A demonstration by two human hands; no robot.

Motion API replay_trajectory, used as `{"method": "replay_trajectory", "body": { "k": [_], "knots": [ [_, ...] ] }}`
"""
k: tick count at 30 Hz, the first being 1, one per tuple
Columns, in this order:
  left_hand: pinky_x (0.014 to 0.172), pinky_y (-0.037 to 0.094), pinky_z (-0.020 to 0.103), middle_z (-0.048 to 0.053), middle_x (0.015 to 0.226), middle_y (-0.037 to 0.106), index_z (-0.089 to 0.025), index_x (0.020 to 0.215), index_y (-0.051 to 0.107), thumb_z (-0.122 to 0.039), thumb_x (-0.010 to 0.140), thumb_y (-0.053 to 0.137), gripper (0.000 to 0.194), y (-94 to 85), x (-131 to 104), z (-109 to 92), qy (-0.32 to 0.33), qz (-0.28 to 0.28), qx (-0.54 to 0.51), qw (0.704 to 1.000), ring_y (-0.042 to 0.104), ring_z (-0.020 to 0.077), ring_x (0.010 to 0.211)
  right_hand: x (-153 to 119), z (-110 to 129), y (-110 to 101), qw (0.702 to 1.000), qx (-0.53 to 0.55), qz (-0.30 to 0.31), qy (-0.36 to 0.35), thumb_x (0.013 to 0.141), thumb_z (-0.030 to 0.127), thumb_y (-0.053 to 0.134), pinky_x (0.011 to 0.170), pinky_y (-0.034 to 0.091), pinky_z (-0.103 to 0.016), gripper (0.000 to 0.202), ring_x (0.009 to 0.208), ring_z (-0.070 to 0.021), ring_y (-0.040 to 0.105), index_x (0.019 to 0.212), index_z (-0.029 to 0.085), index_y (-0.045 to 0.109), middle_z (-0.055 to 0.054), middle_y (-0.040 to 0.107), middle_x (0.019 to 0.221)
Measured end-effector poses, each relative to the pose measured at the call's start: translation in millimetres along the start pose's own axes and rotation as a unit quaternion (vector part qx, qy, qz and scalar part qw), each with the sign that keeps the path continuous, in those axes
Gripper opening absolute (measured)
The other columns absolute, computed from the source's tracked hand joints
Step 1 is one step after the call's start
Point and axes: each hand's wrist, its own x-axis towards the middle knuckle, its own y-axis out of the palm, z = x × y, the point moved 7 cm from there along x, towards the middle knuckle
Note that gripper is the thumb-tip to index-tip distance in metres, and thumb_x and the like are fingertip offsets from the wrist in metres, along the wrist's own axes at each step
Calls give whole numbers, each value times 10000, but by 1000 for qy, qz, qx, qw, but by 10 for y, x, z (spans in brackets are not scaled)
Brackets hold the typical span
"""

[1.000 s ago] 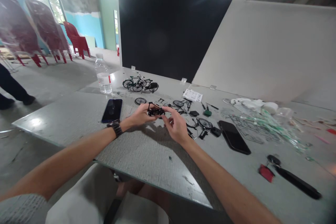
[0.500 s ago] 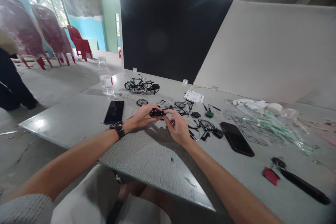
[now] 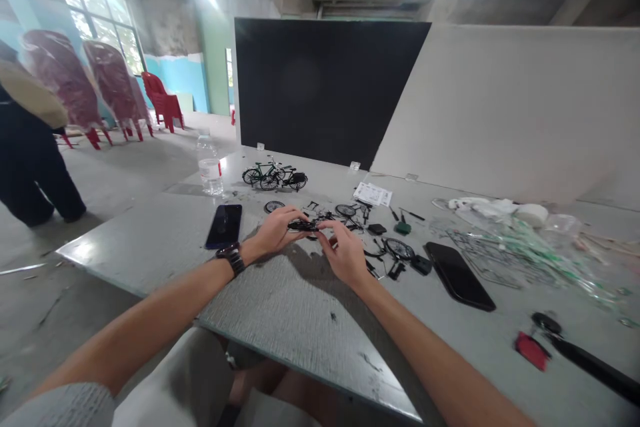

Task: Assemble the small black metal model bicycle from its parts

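My left hand (image 3: 277, 229), with a dark watch on its wrist, grips a small black bicycle part (image 3: 300, 225) that looks like a wheel, held nearly flat just above the table. From the right, my right hand (image 3: 344, 252) pinches the other end of the same part with thumb and index finger. Fine details of the part are too small to tell. Around the hands lie a loose black wheel (image 3: 274, 206), a partly built wheel-and-frame piece (image 3: 346, 211) and another wheel (image 3: 399, 249). Two assembled model bicycles (image 3: 275, 177) stand behind.
A blue-edged phone (image 3: 224, 225) and water bottle (image 3: 210, 170) are on the left. To the right lie a black phone (image 3: 460, 275), printed paper (image 3: 373, 194), plastic wrapping (image 3: 530, 240) and a red-tagged black item (image 3: 533, 349). A person (image 3: 35, 147) stands far left.
The view has tilted up and shifted slightly, so the scene sits lower in the picture. The held part now lies flatter and shows more of its length between my hands.
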Motion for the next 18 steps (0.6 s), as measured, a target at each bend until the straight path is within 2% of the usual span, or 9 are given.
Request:
{"method": "replay_trajectory", "body": {
  "k": [6,9,13,16,18],
  "knots": [
    [865,501,316,92,1009,729,-170,1048,726,-414,932,679,273,-3,4,3,-11,-9,-26,1000,671,207,948,9,-37,1,999,12,5,43,1019,411,478,652,525,-343,239,606,-165,638,1111,232,606,-73,730,1079],
    [835,508,309,85,959,749,-158,991,742,-414,904,703,274,-14,-2,111,-71,-37,-57,995,682,207,901,29,-90,28,998,20,17,56,1015,409,474,691,547,-359,272,675,-182,664,1196,231,573,-80,719,1090],
    [741,517,286,74,864,766,-123,919,754,-442,860,719,326,16,-41,356,-210,-67,-158,963,692,202,796,36,-103,169,991,-71,114,23,999,350,527,870,517,-406,231,1010,-266,663,1135,208,648,-106,724,1085],
    [720,536,284,81,845,770,-105,888,759,-454,817,748,356,63,-51,457,-257,-64,-209,941,702,208,776,5,-125,263,973,-143,180,18,971,366,607,940,465,-440,243,1136,-297,607,1150,226,694,-105,716,1160],
    [705,549,281,87,837,768,-99,880,756,-445,791,771,357,93,-59,506,-275,-70,-247,926,704,202,758,-13,-138,289,965,-167,200,23,963,377,626,946,447,-440,264,1155,-300,592,1180,246,701,-98,705,1202]
  ]
}}
